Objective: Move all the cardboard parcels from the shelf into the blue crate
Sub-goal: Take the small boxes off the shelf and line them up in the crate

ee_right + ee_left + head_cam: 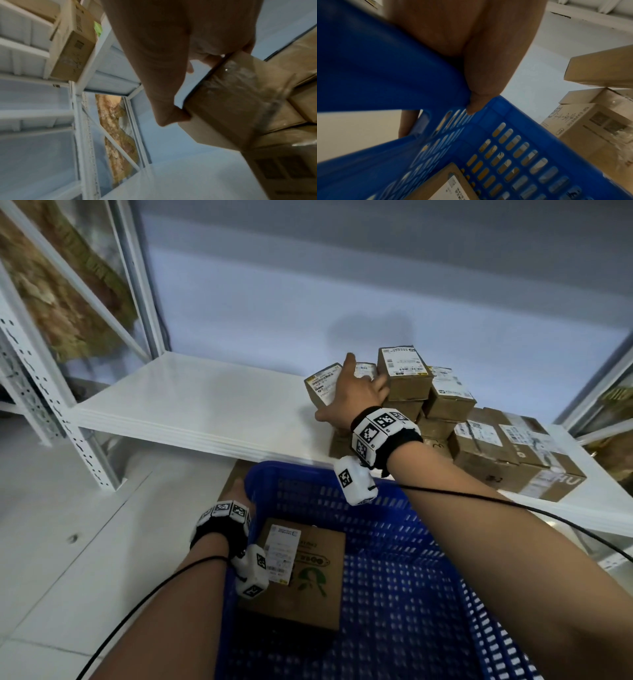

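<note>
On the shelf's (pixel 191 402) right end, head view, the right hand (pixel 352 395) clasps a small labelled parcel (pixel 320 386) atop the parcel stack. Left wrist view: the left hand (pixel 477 56) grips the blue crate's (pixel 518 135) rim; one parcel (pixel 443 185) lies inside. Right wrist view: thumb and fingers (pixel 171 115) pinch that small parcel.

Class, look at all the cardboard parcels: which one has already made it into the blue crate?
The flat parcel with the green printed logo, lying on the floor of the blue crate. Every other parcel is still stacked on the white shelf.
</note>
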A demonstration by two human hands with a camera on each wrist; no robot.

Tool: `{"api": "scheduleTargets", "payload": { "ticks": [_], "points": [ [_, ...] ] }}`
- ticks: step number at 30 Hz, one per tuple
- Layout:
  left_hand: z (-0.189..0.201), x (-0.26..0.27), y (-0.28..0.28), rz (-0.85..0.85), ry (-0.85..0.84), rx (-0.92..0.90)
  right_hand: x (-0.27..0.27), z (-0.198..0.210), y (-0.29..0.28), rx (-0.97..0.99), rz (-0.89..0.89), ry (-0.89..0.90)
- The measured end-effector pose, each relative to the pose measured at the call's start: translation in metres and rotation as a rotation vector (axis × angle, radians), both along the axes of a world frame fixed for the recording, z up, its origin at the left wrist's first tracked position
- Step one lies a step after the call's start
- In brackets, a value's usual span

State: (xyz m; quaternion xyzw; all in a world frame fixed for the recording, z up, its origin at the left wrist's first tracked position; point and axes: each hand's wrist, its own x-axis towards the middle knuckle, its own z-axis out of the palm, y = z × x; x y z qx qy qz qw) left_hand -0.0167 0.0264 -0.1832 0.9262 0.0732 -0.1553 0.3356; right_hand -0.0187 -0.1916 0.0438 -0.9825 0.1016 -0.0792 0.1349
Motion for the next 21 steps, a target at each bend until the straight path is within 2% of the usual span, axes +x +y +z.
{"api": "scheduleTargets", "payload": {
  "ticks": [7, 11, 13, 17, 21],
  "points": [
    [0.018, -0.017, -0.004, -0.003, 0.006, 0.118, -0.056, -0.043, -0.006, -0.027, -0.036, 0.286],
    [0.028, -0.017, -0.010, -0.066, 0.038, 0.248, -0.075, -0.086, -0.031, -0.044, -0.080, 0.517],
    [0.034, -0.021, -0.011, -0.129, 0.058, 0.373, -0.085, -0.111, -0.045, -0.065, -0.131, 0.596],
    [0.027, -0.009, -0.005, -0.089, 0.046, 0.358, -0.109, -0.157, -0.080, -0.007, -0.260, 0.686],
    [0.028, -0.010, -0.010, -0.029, 0.062, 0.340, -0.128, -0.210, -0.105, 0.022, -0.244, 0.751]
  ]
}}
